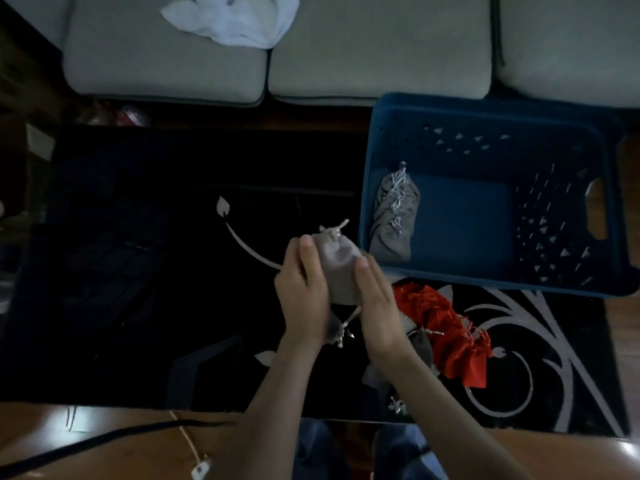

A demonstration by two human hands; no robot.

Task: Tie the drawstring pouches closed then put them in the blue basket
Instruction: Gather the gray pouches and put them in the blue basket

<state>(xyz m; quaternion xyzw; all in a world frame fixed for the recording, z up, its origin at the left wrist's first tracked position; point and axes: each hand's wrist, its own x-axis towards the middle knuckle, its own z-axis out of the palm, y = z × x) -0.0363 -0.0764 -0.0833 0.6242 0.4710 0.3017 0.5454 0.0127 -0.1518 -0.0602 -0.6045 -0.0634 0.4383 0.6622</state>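
The left hand [304,289] and right hand [377,299] clasp the grey drawstring pouch [337,261] between them, thumbs on its near face and its gathered neck pointing away. It looks like soft, light cloth that will slump, so it is best held just under the neck. The blue basket [485,109] sits just beyond the right hand. Red pouches [446,327] lie on the bench [138,271] beside the right wrist.
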